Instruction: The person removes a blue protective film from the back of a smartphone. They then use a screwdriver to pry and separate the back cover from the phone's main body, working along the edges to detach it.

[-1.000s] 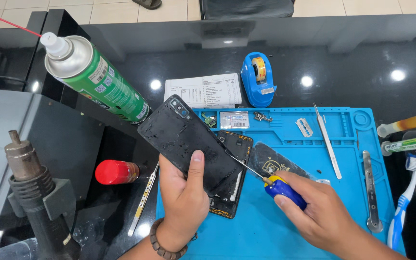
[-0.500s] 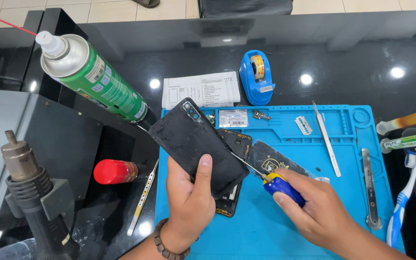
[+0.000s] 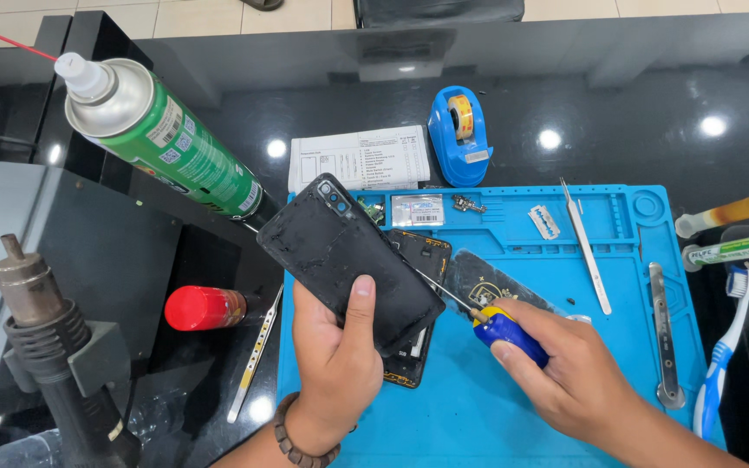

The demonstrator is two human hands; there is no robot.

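My left hand grips a black phone back cover, tilted up above an opened phone body that lies on the blue work mat. My right hand holds a small screwdriver with a blue and yellow handle; its thin tip reaches under the cover's right edge toward the phone body. A dark inner plate lies on the mat just right of the phone.
A green spray can leans at the upper left, with a red-capped can and a hot-air gun below. Tweezers, a razor blade, a metal pry tool, a blue tape dispenser, a paper sheet, glue tubes and a toothbrush surround the mat.
The back cover has shifted slightly in my left hand, and the screwdriver tip stays under its edge. The view has drifted a little.
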